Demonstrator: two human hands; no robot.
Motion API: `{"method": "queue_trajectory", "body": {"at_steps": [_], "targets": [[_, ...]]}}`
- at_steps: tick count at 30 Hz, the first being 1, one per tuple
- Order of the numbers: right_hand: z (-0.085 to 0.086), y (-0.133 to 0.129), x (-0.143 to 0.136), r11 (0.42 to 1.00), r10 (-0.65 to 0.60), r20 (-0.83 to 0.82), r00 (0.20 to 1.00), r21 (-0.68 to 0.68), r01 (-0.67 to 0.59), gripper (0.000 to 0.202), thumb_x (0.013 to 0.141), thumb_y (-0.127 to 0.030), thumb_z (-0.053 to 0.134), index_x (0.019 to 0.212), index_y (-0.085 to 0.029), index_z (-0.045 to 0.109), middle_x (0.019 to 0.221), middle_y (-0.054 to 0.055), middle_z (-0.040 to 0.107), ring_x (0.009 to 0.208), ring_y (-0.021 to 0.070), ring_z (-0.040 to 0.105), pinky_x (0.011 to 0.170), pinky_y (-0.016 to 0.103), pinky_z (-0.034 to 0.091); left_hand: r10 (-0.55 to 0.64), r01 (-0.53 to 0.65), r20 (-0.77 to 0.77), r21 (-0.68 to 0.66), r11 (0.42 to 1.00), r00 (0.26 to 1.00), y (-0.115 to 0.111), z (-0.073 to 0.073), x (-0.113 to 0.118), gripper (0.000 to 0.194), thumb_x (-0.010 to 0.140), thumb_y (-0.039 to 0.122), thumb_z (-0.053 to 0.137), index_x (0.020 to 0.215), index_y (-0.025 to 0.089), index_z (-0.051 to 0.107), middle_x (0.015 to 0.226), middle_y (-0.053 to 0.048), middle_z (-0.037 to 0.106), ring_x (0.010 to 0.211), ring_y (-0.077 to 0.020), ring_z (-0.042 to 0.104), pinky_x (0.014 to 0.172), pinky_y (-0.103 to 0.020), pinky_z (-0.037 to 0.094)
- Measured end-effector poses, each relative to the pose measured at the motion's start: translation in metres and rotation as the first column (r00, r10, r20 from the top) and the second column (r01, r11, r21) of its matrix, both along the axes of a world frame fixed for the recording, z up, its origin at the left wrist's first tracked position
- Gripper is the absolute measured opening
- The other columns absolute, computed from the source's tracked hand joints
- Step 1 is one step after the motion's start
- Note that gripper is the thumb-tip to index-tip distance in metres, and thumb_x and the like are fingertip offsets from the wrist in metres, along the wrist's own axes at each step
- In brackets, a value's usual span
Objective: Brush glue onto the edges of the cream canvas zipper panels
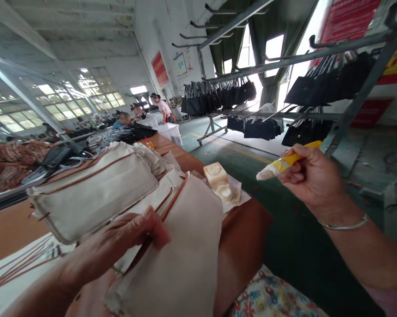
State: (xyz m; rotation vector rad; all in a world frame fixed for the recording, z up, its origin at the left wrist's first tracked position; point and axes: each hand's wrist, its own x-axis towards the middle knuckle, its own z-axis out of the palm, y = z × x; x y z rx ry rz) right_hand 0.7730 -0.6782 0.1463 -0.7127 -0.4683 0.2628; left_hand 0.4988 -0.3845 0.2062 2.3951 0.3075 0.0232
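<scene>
My right hand (312,176) is raised at the right, closed around the yellow handle of a paintbrush (281,166). Whitish stuff coats the brush's bristles, which point left. Lower down, my left hand (135,231) bends over the brown-trimmed edge of a cream fabric bag piece (188,237) and grips it there; its fingertips are slightly blurred and partly hidden. Between the hands, at the table edge, a cream plastic container (216,176) sits on white paper, with pale residue about its front. Behind my left hand lies a stack of cream bag pieces (96,189) with brown piping.
The brown table (248,233) ends just right of the container. Brown strips (16,281) lie at lower left, and an orange-tipped bottle (148,143) stands farther back. Metal racks (284,61) carry dark bags (218,97) beyond the aisle. A person (162,108) leans over white bins.
</scene>
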Motion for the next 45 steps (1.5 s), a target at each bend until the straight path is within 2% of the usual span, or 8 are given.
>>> {"method": "queue_trajectory", "body": {"at_steps": [5, 9, 13, 18, 25, 29, 36, 45], "targets": [[-0.065, 0.027, -0.008, 0.984, 0.042, -0.109, 0.993, -0.169, -0.06, 0.017, 0.078, -0.028, 0.068, 0.07, -0.015, 0.061, 0.05, -0.004, 0.041, 0.038, 0.005, 0.03, 0.034, 0.017, 0.023, 0.091, -0.045, -0.245, 0.189, 0.981, 0.965, 0.043, -0.099, 0.006, 0.054, 0.094, 0.051, 0.03, 0.071, 0.018, 0.067, 0.07, -0.004, 0.065, 0.068, -0.018, 0.06, 0.068, -0.027, 0.046], [-0.11, 0.056, -0.014, 0.954, 0.014, -0.144, 0.99, -0.294, -0.056, 0.024, 0.076, -0.035, 0.073, 0.072, -0.014, 0.061, 0.052, -0.003, 0.044, 0.041, 0.0054, 0.033, 0.035, 0.017, 0.02, 0.283, -0.203, -0.047, 0.587, 0.784, 0.958, 0.035, -0.16, 0.024, 0.026, 0.089, 0.037, 0.045, 0.084, 0.017, 0.062, 0.089, -0.011, 0.063, 0.085, -0.0264, 0.058, 0.076, -0.036, 0.041], [-0.127, 0.08, -0.018, 0.947, 0.003, -0.174, 0.985, -0.317, -0.059, 0.028, 0.075, -0.036, 0.076, 0.076, -0.013, 0.062, 0.055, -0.002, 0.048, 0.042, 0.0043, 0.034, 0.036, 0.016, 0.019, 0.264, -0.285, 0.153, 0.753, 0.593, 0.952, 0.016, -0.187, 0.058, 0.019, 0.09, 0.036, 0.05, 0.097, 0.02, 0.06, 0.098, -0.008, 0.062, 0.095, -0.0289, 0.057, 0.076, -0.037, 0.039], [-0.126, 0.093, -0.022, 0.952, 0.025, -0.182, 0.983, -0.296, -0.079, 0.028, 0.073, -0.036, 0.077, 0.075, -0.012, 0.061, 0.054, -0.003, 0.048, 0.042, 0.0037, 0.034, 0.037, 0.015, 0.02, 0.25, -0.279, 0.15, 0.722, 0.633, 0.957, 0.009, -0.204, 0.076, 0.015, 0.092, 0.033, 0.05, 0.091, 0.022, 0.061, 0.091, -0.006, 0.064, 0.087, -0.0245, 0.06, 0.071, -0.034, 0.039], [-0.124, 0.071, -0.008, 0.959, 0.008, -0.209, 0.978, -0.276, -0.067, 0.024, 0.076, -0.034, 0.074, 0.075, -0.012, 0.063, 0.052, -0.003, 0.046, 0.041, 0.004, 0.035, 0.036, 0.015, 0.021, -0.035, -0.383, 0.518, 0.675, 0.631, 0.855, -0.008, -0.215, 0.019, 0.006, 0.091, 0.027, 0.059, 0.089, 0.021, 0.058, 0.082, -0.003, 0.062, 0.078, -0.0175, 0.056, 0.08, -0.031, 0.041], [-0.121, 0.068, -0.004, 0.968, 0.002, -0.219, 0.976, -0.245, -0.057, 0.023, 0.076, -0.032, 0.075, 0.075, -0.012, 0.063, 0.054, -0.003, 0.047, 0.041, 0.0037, 0.035, 0.036, 0.015, 0.021, 0.085, -0.381, 0.415, 0.713, 0.588, 0.906, -0.008, -0.212, 0.023, 0.011, 0.093, 0.03, 0.052, 0.086, 0.022, 0.056, 0.083, -0.003, 0.059, 0.08, -0.0197, 0.055, 0.073, -0.031, 0.04], [-0.125, 0.083, -0.02, 0.957, 0.054, -0.256, 0.965, -0.264, -0.124, 0.033, 0.07, -0.039, 0.08, 0.078, -0.014, 0.061, 0.057, -0.003, 0.048, 0.043, 0.004, 0.035, 0.036, 0.015, 0.025, 0.375, -0.381, 0.138, 0.58, 0.72, 0.917, -0.001, -0.206, 0.084, 0.024, 0.091, 0.036, 0.048, 0.101, 0.016, 0.057, 0.098, -0.012, 0.063, 0.095, -0.0297, 0.058, 0.082, -0.041, 0.04], [-0.139, 0.111, -0.021, 0.917, 0.077, -0.087, 0.993, -0.385, -0.105, 0.03, 0.072, -0.036, 0.077, 0.078, -0.014, 0.058, 0.055, -0.005, 0.045, 0.045, 0.005, 0.033, 0.038, 0.016, 0.019, 0.315, -0.31, -0.022, 0.134, 0.941, 0.949, 0.008, -0.207, 0.086, 0.027, 0.079, 0.041, 0.059, 0.085, 0.017, 0.069, 0.078, -0.004, 0.07, 0.076, -0.0212, 0.064, 0.068, -0.029, 0.044]]}}
